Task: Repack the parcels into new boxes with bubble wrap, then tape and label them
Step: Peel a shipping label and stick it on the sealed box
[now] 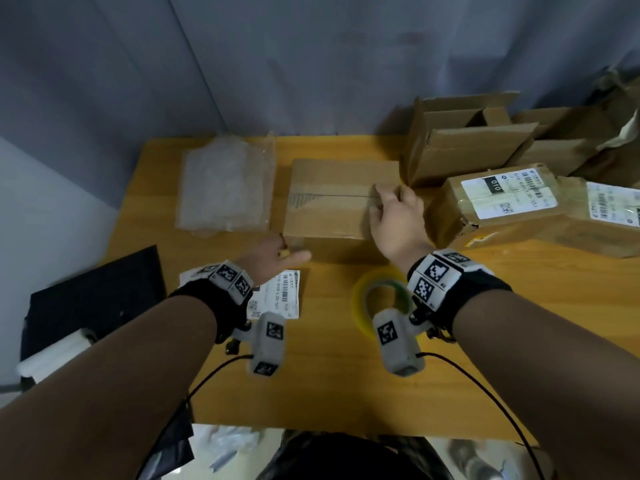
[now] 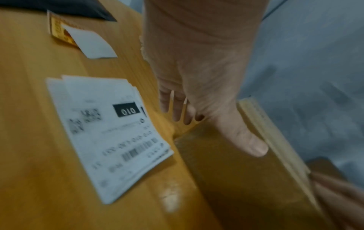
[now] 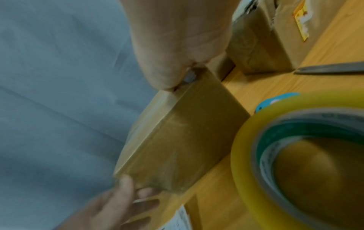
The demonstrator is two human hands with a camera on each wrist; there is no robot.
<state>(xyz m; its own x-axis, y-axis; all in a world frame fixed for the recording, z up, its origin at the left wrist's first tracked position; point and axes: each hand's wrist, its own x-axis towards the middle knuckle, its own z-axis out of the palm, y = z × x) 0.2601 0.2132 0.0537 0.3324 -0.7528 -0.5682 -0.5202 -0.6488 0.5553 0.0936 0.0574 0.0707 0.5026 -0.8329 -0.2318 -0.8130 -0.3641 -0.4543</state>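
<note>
A closed brown cardboard box (image 1: 329, 209) with clear tape along its top seam lies mid-table. My right hand (image 1: 391, 209) grips its right top edge, fingers curled over the end of the seam; in the right wrist view the thumb (image 3: 163, 74) presses on that corner of the box (image 3: 177, 140). My left hand (image 1: 277, 256) touches the near left corner with straight fingers. The left wrist view shows its thumb (image 2: 246, 140) flat on the box's front face (image 2: 236, 179) and its fingers down the left side. A stack of shipping labels (image 1: 280, 296) (image 2: 110, 132) lies under my left wrist.
A roll of clear tape (image 1: 377, 299) (image 3: 305, 155) lies by my right wrist. Bubble wrap (image 1: 225, 185) sits at the back left. Labelled old parcels (image 1: 498, 202) and open empty boxes (image 1: 464, 136) crowd the right. A scissors blade (image 3: 331, 69) lies near the parcels. A black item (image 1: 97, 299) overhangs the left edge.
</note>
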